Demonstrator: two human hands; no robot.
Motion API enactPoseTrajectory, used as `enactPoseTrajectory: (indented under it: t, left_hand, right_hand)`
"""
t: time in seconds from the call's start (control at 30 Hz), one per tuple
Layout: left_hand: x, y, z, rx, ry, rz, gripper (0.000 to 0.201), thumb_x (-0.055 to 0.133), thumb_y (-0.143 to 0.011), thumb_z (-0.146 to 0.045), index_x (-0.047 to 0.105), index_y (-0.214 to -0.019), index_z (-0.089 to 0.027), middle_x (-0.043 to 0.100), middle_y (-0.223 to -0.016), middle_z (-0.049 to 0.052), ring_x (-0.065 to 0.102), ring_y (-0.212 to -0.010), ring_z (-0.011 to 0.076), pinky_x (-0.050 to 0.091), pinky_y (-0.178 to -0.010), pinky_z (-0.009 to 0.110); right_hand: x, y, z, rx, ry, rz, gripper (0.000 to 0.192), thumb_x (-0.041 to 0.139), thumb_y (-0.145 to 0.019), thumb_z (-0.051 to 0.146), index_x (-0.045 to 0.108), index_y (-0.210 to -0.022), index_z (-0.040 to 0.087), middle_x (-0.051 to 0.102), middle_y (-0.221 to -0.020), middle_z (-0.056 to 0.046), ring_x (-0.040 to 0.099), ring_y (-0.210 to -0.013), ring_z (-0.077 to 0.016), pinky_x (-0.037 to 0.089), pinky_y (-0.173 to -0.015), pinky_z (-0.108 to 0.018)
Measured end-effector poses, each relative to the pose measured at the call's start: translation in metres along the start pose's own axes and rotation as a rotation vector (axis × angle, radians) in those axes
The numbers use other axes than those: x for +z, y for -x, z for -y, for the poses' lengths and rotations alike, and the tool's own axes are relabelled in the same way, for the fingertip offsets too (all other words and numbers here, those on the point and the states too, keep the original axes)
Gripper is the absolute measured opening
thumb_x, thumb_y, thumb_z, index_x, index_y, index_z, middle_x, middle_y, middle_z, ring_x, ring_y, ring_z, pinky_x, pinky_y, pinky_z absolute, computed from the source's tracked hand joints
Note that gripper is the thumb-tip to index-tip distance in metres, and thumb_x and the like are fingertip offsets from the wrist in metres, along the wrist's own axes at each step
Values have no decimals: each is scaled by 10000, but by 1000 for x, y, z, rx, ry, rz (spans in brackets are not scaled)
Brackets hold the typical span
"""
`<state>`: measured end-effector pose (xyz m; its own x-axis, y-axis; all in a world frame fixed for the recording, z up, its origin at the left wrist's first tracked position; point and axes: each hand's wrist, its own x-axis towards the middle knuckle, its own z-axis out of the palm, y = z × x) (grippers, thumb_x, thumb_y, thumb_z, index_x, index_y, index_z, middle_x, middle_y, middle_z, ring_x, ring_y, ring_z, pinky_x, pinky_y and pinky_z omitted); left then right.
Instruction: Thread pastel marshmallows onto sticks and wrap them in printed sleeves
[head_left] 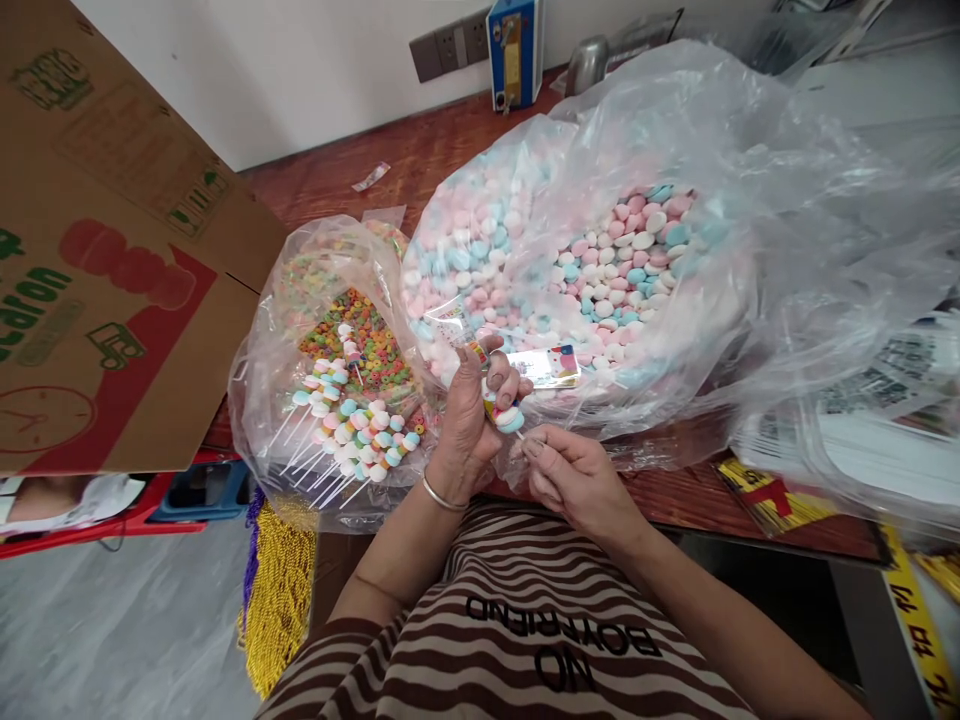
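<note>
Left hand (pixel 471 400) pinching pastel candy pieces (pixel 508 417); right hand (pixel 566 475) gripping thin white stick (pixel 519 434), near big clear bag of pastel candies (pixel 630 260).

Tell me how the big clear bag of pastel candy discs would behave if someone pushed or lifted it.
The big clear bag looks thin and crinkled, so it would probably sag and shift rather than slide stiffly. It bulges with candy discs, so likely heavy. Its mouth gapes open; tipping it could spill discs onto the table.
</note>
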<state>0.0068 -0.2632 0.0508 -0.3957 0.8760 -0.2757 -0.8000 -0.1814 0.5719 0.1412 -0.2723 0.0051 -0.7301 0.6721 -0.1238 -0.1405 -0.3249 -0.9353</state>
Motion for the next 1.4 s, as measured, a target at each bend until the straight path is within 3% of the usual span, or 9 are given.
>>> enactPoseTrajectory:
  t: [0.1, 0.27, 0.37, 0.43, 0.57, 0.67, 0.83, 1.17, 1.4]
  left_hand:
    - [-3, 4, 9, -15, -10, 76, 375, 630, -922, -553, 664, -947, -180, 364, -526, -101, 345, -380, 25, 513, -572, 179]
    - [-10, 7, 20, -48, -97, 51, 457, 744, -824, -579, 677, -1069, -199, 582, -649, -38, 588, -539, 82, 491, -516, 176]
    - [-9, -1, 9, 7, -101, 5, 462, 760, -837, -526, 671, -1150, -197, 692, -840, 21, 694, -757, 127, 530, -619, 193]
    - [-6, -6, -2, 79, -110, 0, 410, 756, -869, -435, 663, -1202, -214, 686, -843, 3, 674, -732, 99, 543, -689, 197]
    - [-1, -9, -14, 134, -84, 52, 379, 736, -903, -320, 651, -1262, -239, 579, -716, -60, 554, -578, 44, 529, -679, 188]
    - [3, -6, -13, 117, -57, 53, 312, 687, -942, -334, 665, -1234, -229, 522, -685, -70, 501, -539, 32, 501, -634, 173]
    - [9, -1, -11, 68, -36, 35, 297, 606, -985, -433, 688, -1172, -217, 395, -610, -85, 385, -458, 23, 423, -532, 150]
    - [10, 2, -11, 24, 33, 46, 342, 529, -1012, -473, 683, -1135, -194, 366, -607, -82, 303, -434, 25, 369, -466, 139]
    - [13, 2, -11, 20, -2, 44, 397, 526, -990, -538, 680, -1096, -188, 357, -607, -80, 308, -440, 28, 383, -466, 137]
  right_hand:
    - [8, -3, 3, 194, -461, 53, 293, 673, -910, 466, 610, -813, 196, 283, -419, 151, 145, -319, -33, 195, -354, -193]
    - [8, -13, 3, 143, -549, -32, 306, 767, -837, 438, 607, -783, 183, 323, -430, 145, 165, -328, -14, 199, -362, -170]
    - [2, -14, 0, 148, -429, -24, 318, 708, -880, 478, 642, -811, 175, 302, -451, 136, 161, -356, -26, 182, -373, -182]
    - [-1, -12, -2, 87, -233, -75, 315, 644, -923, 485, 655, -847, 179, 343, -486, 114, 224, -383, -47, 234, -390, -195]
    - [-3, -6, -6, -332, 499, -377, 235, 614, -952, 335, 663, -1130, 190, 616, -666, 30, 531, -537, -121, 471, -552, -249]
    - [-2, -4, -7, -645, 853, -414, 343, 562, -978, 203, 601, -1319, 193, 775, -943, -59, 700, -691, -159, 562, -688, -267]
    - [2, -1, -8, -697, 880, -386, 458, 543, -990, 157, 522, -1443, 224, 786, -1140, -84, 771, -789, -169, 613, -758, -263]
    - [-3, -2, -7, -767, 954, -214, 405, 482, -1005, 156, 550, -1402, 196, 810, -996, -74, 745, -656, -164, 587, -615, -255]
    - [1, 0, -8, -781, 921, -299, 480, 504, -991, 127, 464, -1464, 194, 768, -1188, -123, 779, -846, -191, 606, -739, -273]
